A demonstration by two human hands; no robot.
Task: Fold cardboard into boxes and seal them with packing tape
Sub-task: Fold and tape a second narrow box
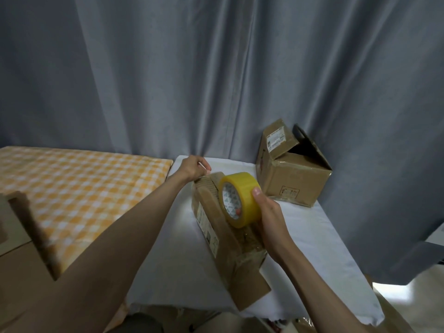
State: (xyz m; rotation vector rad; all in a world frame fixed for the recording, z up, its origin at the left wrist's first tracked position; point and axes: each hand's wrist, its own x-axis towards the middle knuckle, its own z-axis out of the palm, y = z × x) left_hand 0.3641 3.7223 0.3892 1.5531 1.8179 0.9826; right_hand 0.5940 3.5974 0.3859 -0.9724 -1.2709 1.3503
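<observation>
Right hand (269,213) grips tape roll (241,199), set on edge atop box (223,227); box's long axis runs away toward left hand (193,168), whose fingers curl over its far end.

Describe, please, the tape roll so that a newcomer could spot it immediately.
On the white-covered table before the grey curtain, a long cardboard box lies under the hands. The tape roll stands on it, gripped by the right hand: the only yellow ring.

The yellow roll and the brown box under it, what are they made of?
The yellow roll looks like glossy plastic packing tape: see-through yellow film wound on a printed white core. The brown box looks like matte corrugated cardboard, with ridged layers showing at its far end.
</observation>
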